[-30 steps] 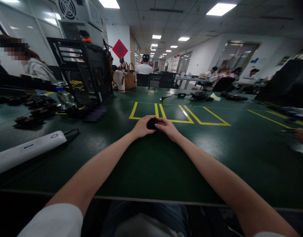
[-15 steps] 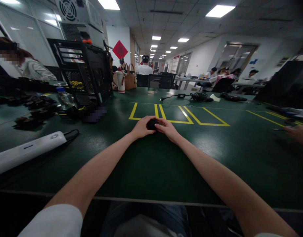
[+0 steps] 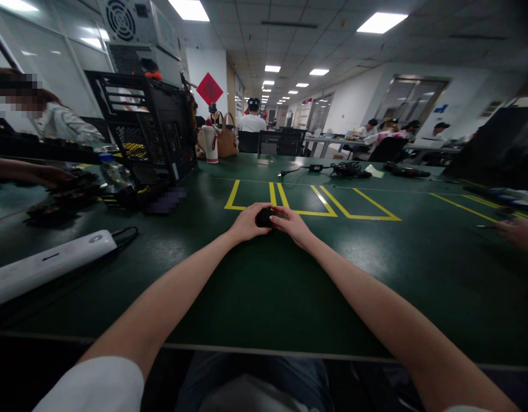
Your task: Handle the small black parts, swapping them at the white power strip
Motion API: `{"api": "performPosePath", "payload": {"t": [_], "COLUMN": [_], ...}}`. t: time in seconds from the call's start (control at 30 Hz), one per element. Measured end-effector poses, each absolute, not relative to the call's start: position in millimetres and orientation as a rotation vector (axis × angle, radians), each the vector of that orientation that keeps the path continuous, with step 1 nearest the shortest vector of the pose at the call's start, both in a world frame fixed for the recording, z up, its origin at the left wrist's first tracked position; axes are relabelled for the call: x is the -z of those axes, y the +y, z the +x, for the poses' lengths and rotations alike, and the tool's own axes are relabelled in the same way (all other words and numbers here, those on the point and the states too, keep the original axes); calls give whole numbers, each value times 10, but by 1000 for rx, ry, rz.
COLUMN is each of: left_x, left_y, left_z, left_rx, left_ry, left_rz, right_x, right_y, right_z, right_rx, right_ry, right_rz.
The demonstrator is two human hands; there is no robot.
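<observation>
Noted at far left: a co-worker's hand (image 3: 49,173), dark and indistinct, over a heap of black parts (image 3: 49,213); type of parts not verifiable. Closer in, a white bar-shaped appliance (image 3: 53,263) with round button and dark cord; lies flat and slantwise. Behind, a clear blue-capped bottle (image 3: 113,171) beside a black computer case (image 3: 161,126). Farther along, a white cup (image 3: 210,144) just beside a brown handbag (image 3: 227,140).

At centre: left hand (image 3: 248,222) wrapped round the left side of a small black rounded object (image 3: 263,217), with fingers over the far side and thumb along the near side, parted only by the object's bulk. Object position: directly between both hands, just short of the yellow tape outlines (image 3: 311,214); contact with the green table (image 3: 268,286) not determinable. Cannot tell the long axis, with most of the outline covered. Neither hand clearly nearer; both in contact, with fuller coverage from the left.

Right hand (image 3: 292,225) at the object's right side, fingers slightly bent, thumb tip against the near face; judged a light fingertip grip. Forearms stretched forward, converging in an inverted V; palms turned inward.

Beyond, to the right: bundled black cable (image 3: 347,169). At the right edge, another co-worker's hand (image 3: 519,233) with a thin item (image 3: 486,226), too blurred to identify.
</observation>
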State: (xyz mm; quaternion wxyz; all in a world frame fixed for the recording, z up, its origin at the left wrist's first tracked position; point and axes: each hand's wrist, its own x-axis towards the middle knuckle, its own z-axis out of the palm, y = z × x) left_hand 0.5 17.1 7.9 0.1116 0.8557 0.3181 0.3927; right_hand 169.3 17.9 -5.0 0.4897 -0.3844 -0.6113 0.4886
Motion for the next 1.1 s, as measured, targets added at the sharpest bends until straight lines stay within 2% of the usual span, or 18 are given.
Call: {"api": "performPosePath", "payload": {"t": [1.1], "left_x": [-89], "left_y": [159], "left_z": [7], "left_rx": [-1143], "left_ry": [956], "left_rz": [2515], "right_x": [32], "right_y": [192], "right_z": [1725], "right_rx": [-1137], "right_ry": [-1553], "right_rz": [-911]}}
